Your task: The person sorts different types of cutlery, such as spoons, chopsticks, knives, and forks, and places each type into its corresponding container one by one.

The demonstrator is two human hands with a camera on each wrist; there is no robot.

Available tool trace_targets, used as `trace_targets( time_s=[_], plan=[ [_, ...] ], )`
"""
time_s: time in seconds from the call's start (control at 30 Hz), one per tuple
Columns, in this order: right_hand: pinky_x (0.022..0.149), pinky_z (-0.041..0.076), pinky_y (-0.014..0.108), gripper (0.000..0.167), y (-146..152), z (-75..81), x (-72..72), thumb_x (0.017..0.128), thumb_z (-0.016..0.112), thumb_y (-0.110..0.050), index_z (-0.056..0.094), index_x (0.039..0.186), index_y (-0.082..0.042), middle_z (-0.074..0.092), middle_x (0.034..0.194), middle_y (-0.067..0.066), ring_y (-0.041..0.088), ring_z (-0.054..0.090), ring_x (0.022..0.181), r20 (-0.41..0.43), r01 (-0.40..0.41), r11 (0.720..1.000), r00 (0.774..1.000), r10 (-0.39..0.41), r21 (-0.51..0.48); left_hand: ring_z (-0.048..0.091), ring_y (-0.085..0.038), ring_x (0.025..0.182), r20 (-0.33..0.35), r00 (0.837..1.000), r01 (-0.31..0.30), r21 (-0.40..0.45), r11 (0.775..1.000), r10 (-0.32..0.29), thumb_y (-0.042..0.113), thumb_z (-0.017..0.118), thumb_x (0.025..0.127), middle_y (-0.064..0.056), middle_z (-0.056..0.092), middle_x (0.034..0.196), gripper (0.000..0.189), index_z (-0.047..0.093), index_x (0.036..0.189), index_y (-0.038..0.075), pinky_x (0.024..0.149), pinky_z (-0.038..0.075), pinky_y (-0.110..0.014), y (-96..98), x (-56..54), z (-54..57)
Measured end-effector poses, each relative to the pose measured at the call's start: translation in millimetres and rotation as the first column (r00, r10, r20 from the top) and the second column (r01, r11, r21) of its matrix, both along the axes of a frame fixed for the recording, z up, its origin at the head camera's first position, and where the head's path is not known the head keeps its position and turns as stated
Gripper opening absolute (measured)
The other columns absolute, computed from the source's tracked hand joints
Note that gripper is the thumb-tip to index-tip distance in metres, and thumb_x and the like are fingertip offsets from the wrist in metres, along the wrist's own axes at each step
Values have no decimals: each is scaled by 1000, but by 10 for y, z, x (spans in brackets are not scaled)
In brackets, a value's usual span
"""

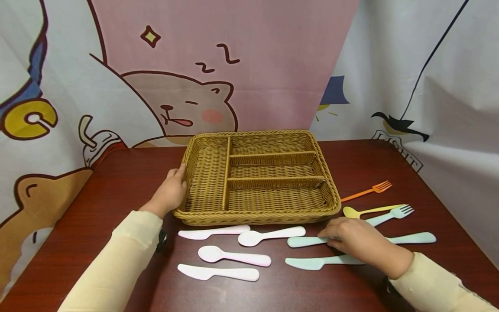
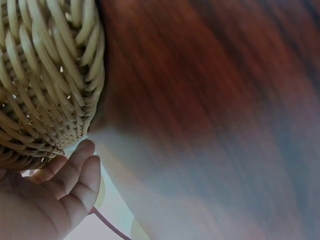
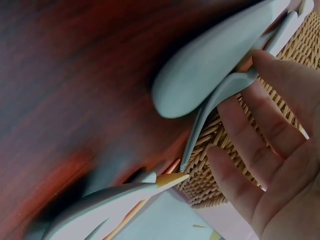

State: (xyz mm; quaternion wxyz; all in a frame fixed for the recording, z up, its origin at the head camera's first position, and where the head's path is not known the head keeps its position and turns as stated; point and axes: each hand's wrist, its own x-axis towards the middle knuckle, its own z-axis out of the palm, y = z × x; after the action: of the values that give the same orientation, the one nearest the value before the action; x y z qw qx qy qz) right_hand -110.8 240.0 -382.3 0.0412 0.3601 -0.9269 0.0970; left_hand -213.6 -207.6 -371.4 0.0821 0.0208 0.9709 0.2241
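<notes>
My left hand [image 1: 168, 193] rests against the left side of a wicker basket [image 1: 257, 216], which is split into compartments. In the left wrist view its fingers [image 2: 82, 177] extend along the woven outer wall. At the basket's front right corner, my right hand [image 1: 356, 238] is low over mint-green plastic cutlery. Its thumb and fingers pinch a slim mint-green utensil [image 3: 217, 95], its kind unclear. Around this hand lie a mint-green fork [image 1: 401, 211], a mint-green knife [image 1: 306, 263], a handle [image 1: 304, 242] running left and another handle [image 1: 415, 238] running right. The hand hides their middles.
Before the basket lie a pale pink knife [image 1: 212, 232], a white knife [image 1: 218, 273], a pale spoon [image 1: 270, 236] and a pink-handled spoon [image 1: 234, 255]. On the right are an orange fork [image 1: 368, 190] and a yellow spoon [image 1: 352, 212]. A printed curtain [image 1: 273, 65] hangs behind the table [image 1: 124, 173].
</notes>
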Motion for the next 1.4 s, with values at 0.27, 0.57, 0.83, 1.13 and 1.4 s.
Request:
trace_targets(
  time_s=[0.27,0.57,0.83,1.13,1.4],
  plan=[
    [61,52,29,27,15,0,-16,71,80,-3,77,91,-20,65,86,-13,8,62,81,43,-23,999,999,24,-29,34,-45,134,-5,1000,3,4,1000,-3,12,30,104,-30,17,150,58,3,155,0,108,31,-54,-3,-3,-30],
    [64,53,28,28,15,50,-18,72,80,-1,78,94,-18,66,88,-12,5,62,82,116,-40,997,992,49,-73,33,-44,135,-7,1000,0,9,1000,0,13,29,104,-29,17,151,58,3,155,2,109,31,-55,-8,-8,-24],
    [61,50,24,31,-24,106,-13,69,82,0,77,95,-17,64,88,-12,5,60,80,40,-96,988,994,102,-120,32,-44,136,-7,1000,-9,19,1000,9,13,29,105,-28,17,151,58,2,155,3,108,31,-55,4,9,-11],
    [63,51,27,29,-128,329,-25,74,80,-4,77,99,-16,66,92,-9,7,62,81,52,-65,992,996,71,-109,34,-44,135,-11,1000,-10,23,1000,10,13,29,105,-28,16,151,58,3,155,3,107,32,-55,6,23,-10],
    [65,53,28,30,-251,580,-129,75,80,-4,77,101,-18,68,98,-6,13,64,86,11,-32,991,999,34,-131,34,-45,134,-26,1000,1,6,1000,-1,12,29,104,-30,18,150,58,5,155,1,108,32,-54,1,21,-9]
  ],
)
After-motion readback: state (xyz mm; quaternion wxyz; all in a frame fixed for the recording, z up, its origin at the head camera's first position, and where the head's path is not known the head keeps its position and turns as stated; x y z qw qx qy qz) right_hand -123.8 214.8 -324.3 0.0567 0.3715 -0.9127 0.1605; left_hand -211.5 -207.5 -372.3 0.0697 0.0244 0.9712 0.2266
